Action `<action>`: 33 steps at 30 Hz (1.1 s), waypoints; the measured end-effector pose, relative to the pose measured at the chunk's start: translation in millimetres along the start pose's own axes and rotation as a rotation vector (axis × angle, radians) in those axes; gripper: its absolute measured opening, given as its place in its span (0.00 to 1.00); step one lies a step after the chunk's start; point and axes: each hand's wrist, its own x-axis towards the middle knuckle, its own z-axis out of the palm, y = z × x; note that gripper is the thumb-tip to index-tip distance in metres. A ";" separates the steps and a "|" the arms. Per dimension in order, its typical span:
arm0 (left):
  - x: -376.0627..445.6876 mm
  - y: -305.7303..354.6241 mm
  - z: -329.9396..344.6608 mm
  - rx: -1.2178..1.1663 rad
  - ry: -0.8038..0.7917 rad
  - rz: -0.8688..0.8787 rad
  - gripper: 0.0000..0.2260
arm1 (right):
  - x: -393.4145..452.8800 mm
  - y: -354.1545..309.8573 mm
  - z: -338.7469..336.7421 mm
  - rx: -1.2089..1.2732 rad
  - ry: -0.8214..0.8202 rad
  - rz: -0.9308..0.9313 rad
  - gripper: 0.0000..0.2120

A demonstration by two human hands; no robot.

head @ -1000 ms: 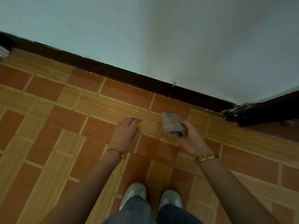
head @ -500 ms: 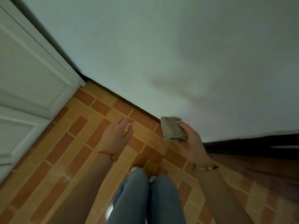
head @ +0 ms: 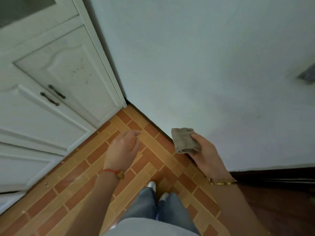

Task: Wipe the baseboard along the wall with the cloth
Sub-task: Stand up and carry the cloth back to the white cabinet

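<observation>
tiled floor [head: 153,160], cloth [head: 185,140] in right hand [head: 207,153]

The cloth [head: 185,140] was a grey-beige rag, folded into a thick wad, and I gripped its lower edge in my right hand [head: 207,153] so it stood up above my thumb, clear of the floor. The baseboard [head: 153,124] was a dark strip running along the foot of the wall, just behind the cloth.

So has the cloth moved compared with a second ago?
Yes. The cloth, gripped in the right hand, has risen from floor-tile level to in front of the wall, above the baseboard.
</observation>
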 end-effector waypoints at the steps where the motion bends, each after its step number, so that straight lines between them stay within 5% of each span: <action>1: -3.4 0.5 -8.8 -0.014 0.014 -0.015 0.10 | -4.6 -5.1 7.5 -0.007 -0.016 -0.003 0.15; 13: -31.3 24.8 -49.1 0.012 0.238 -0.148 0.10 | -15.8 -39.1 27.0 -0.016 -0.236 0.065 0.13; 23: -103.2 106.9 2.5 0.019 0.575 -0.497 0.08 | -2.4 -82.6 -12.7 -0.298 -0.431 0.251 0.16; 33: -215.5 156.3 36.3 0.031 0.784 -0.859 0.10 | -22.4 -57.9 -5.5 -0.532 -0.628 0.445 0.14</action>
